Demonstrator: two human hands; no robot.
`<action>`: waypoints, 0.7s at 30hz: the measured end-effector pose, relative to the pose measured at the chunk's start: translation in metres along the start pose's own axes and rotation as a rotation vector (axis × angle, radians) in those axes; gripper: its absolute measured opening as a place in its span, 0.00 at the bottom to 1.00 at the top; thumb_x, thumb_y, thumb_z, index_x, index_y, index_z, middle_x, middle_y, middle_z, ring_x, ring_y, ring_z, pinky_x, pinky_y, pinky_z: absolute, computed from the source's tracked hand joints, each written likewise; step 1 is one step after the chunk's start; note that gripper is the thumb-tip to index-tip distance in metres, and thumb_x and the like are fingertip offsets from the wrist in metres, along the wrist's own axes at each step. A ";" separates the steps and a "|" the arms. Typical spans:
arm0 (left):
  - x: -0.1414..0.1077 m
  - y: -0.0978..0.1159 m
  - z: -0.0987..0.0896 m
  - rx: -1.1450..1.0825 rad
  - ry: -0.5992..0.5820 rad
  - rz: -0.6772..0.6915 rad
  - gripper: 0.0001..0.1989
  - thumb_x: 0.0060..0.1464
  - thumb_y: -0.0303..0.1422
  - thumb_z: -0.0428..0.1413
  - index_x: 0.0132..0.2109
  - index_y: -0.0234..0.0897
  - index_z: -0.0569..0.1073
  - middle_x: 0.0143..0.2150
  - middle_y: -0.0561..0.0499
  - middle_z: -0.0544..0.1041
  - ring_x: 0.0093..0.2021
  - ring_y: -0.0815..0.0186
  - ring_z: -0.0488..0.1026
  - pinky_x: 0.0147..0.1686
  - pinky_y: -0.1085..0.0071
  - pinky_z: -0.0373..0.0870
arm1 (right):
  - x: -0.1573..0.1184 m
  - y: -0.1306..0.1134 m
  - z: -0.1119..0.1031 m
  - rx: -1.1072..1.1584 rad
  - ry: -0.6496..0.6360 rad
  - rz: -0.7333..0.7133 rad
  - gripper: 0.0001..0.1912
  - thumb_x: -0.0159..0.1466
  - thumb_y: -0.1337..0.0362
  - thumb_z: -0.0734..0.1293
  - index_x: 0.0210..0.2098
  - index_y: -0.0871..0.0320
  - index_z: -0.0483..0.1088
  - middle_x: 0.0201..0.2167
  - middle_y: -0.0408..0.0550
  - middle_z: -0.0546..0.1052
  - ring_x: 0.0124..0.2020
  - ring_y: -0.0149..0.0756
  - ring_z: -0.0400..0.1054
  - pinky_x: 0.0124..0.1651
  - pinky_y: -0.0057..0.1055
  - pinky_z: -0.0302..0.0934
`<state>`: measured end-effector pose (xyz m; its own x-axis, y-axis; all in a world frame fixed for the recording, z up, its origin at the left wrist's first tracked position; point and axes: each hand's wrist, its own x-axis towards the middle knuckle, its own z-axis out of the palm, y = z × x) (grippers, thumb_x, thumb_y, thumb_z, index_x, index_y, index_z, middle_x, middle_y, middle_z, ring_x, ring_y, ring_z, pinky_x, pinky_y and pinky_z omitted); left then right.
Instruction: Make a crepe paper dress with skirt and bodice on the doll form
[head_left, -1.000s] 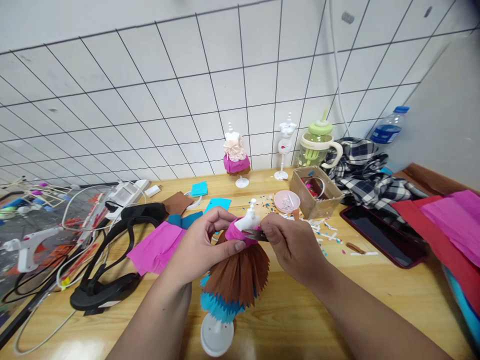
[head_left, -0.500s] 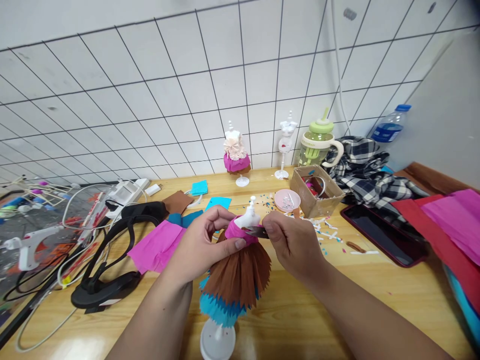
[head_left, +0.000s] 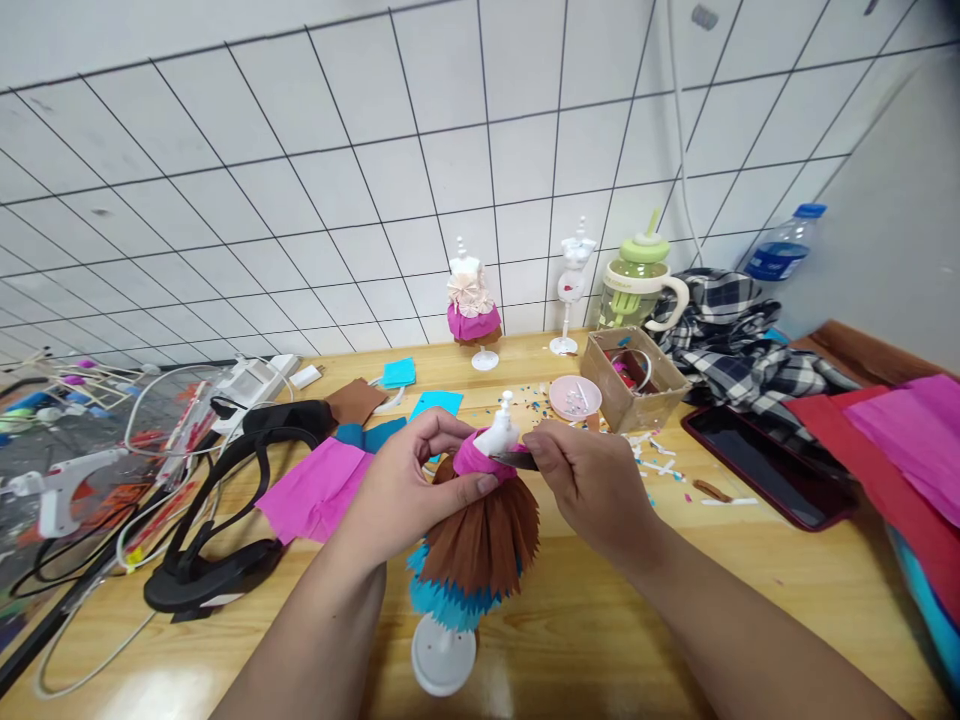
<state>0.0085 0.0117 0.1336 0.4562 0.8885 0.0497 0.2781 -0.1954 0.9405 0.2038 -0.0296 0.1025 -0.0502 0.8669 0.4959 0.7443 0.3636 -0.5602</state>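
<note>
A small white dress form (head_left: 501, 438) stands tilted between my hands. Magenta crepe paper (head_left: 469, 460) wraps its chest, above a pleated brown paper skirt (head_left: 480, 535) and a jagged blue tier (head_left: 452, 598). My left hand (head_left: 420, 480) is closed on the form at the waist, thumb pressing the magenta paper in front and fingers behind. In my right hand (head_left: 581, 480) is a slim dark metal tool, apparently tweezers (head_left: 517, 460), its tip against the upper edge of the magenta paper. My right fist hides the rest of the tool.
Two other dress forms, one dressed (head_left: 472, 310) and one white (head_left: 574, 275), stand by the tiled wall. Right lie a cardboard box (head_left: 651, 405), pink dish (head_left: 575, 398), paper scraps and a phone (head_left: 765, 465). Left are magenta paper (head_left: 315, 485), a black strap headset (head_left: 217, 575) and a glue gun (head_left: 71, 490).
The dress form's base has swung slightly up and to the right as the form tilts. The tweezers' tips looked apart before and now look closer together. Both hands keep nearly the same place.
</note>
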 end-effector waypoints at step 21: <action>0.000 0.001 -0.001 0.132 0.100 0.008 0.18 0.46 0.38 0.66 0.41 0.39 0.70 0.40 0.50 0.79 0.42 0.61 0.76 0.40 0.68 0.71 | 0.002 -0.001 0.001 0.082 -0.070 0.035 0.26 0.72 0.50 0.50 0.26 0.57 0.65 0.19 0.40 0.67 0.22 0.29 0.58 0.27 0.27 0.45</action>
<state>0.0080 0.0122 0.1345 0.3745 0.9222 0.0960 0.3862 -0.2493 0.8881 0.2019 -0.0280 0.1031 -0.0737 0.9002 0.4291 0.6892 0.3570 -0.6305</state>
